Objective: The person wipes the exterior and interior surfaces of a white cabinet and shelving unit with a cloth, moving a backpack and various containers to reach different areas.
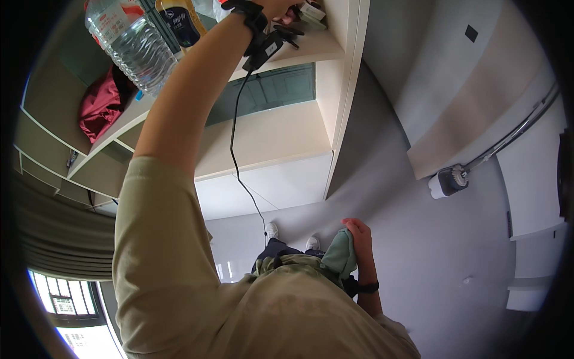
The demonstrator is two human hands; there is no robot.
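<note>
My left hand (280, 6) reaches up to the cabinet shelf (309, 51), partly cut off by the top edge. Its fingertips are beside small packaged items (312, 14) at the shelf's right end; whether it grips one cannot be told. Down by my waist, my right hand (360, 231) is shut on a folded grey-green cloth (339, 253). A large clear plastic bottle (134, 49) with a red-and-white label leans in view left of my forearm. Behind it stands a bottle of yellowish drink (183, 22) with a dark label.
A dark red fabric bag (101, 105) lies in a left compartment. From the black wrist device (263, 50), a cable (234, 134) hangs to my waist. A mop bucket (441, 181) with a mop stands on the grey floor at right. A curtain (63, 238) hangs beside the window (67, 296).
</note>
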